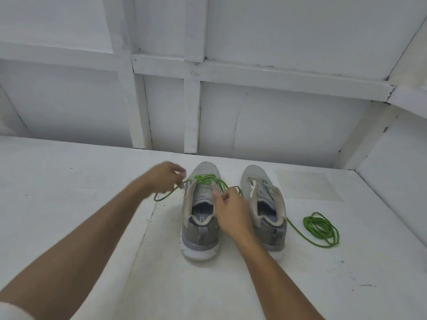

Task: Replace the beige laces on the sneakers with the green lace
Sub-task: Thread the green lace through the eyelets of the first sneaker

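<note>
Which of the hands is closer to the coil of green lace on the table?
Right. The right hand is at the laced sneaker, with only the other sneaker between it and the coil of green lace; the left hand is left of both.

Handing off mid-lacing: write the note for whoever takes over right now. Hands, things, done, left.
Left hand pinches the green lace by its loose end, left of the first sneaker.
Right hand pinches the lace at that sneaker's right eyelet row.
Done: green crosses through its front eyelets only.
Left: its upper eyelets, then the second sneaker, which shows no green yet.
The spare coil lies on the white surface, right of the second sneaker.
</note>
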Motion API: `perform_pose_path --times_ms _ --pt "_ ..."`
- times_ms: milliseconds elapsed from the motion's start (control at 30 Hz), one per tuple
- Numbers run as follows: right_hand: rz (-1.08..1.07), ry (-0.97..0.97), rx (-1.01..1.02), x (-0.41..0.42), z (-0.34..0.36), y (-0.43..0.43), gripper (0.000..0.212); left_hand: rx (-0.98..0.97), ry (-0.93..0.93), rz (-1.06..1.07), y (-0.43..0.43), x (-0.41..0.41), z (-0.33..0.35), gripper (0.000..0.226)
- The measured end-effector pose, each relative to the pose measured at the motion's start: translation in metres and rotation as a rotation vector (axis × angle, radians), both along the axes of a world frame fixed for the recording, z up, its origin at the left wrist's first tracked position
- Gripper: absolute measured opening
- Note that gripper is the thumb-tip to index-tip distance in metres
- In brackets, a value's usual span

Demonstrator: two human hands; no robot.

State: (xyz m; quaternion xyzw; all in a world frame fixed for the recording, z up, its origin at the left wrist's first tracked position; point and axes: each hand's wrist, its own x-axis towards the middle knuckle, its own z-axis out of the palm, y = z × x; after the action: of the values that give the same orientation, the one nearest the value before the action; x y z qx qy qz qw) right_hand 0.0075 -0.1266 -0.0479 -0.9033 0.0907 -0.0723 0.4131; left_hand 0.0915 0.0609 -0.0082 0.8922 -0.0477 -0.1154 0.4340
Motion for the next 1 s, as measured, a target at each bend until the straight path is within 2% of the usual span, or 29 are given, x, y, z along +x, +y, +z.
perform_pose_path --times_ms 67,133,267,333,400,433,500,533,633,700,767,900,1000 --pt "-0.006 -0.012 0.017 -0.001 -0.001 0.001 0.033 0.283 -0.066 -0.118 -0.01 -0.007 -0.014 0.02" --pt "-0.007 -0.018 0.029 -0.002 -0.002 0.0 0.032 0.312 -0.099 -0.057 -0.004 0.0 -0.012 0.017" --pt "-0.011 -0.031 0.032 -0.003 -0.002 0.0 0.033 0.25 -0.281 0.435 0.048 0.038 0.023 0.019" --pt "-0.015 -0.035 0.028 -0.003 -0.004 0.0 0.033 0.289 -0.341 0.571 0.071 0.049 0.036 0.025" --pt "-0.015 -0.036 0.026 -0.002 -0.006 0.001 0.032 0.283 -0.319 0.524 0.068 0.05 0.033 0.027" --pt "-0.014 -0.038 0.027 -0.002 -0.006 0.001 0.032 0.28 -0.299 0.444 0.059 0.045 0.027 0.037" --pt "-0.014 -0.041 0.027 -0.001 -0.008 0.001 0.032 0.27 -0.239 0.182 0.03 0.027 0.011 0.063" --pt "-0.015 -0.04 0.022 -0.001 -0.008 0.001 0.032 0.288 -0.202 0.051 0.013 0.015 0.003 0.065" --pt "-0.015 -0.042 0.004 0.001 -0.01 0.002 0.032 0.418 -0.167 -0.162 -0.017 0.001 -0.023 0.036" --pt "-0.018 -0.048 0.01 0.001 -0.011 0.002 0.032 0.446 -0.173 -0.135 -0.015 0.004 -0.027 0.019" --pt "-0.019 -0.056 0.014 0.0 -0.011 0.002 0.032 0.428 -0.211 -0.042 -0.004 0.011 -0.017 0.013" --pt "-0.023 -0.055 0.02 0.0 -0.012 0.002 0.032 0.332 -0.342 0.236 0.025 0.025 0.017 0.015" --pt "-0.017 -0.049 0.04 -0.002 -0.01 0.002 0.032 0.289 -0.371 0.303 0.031 0.029 0.023 0.016"
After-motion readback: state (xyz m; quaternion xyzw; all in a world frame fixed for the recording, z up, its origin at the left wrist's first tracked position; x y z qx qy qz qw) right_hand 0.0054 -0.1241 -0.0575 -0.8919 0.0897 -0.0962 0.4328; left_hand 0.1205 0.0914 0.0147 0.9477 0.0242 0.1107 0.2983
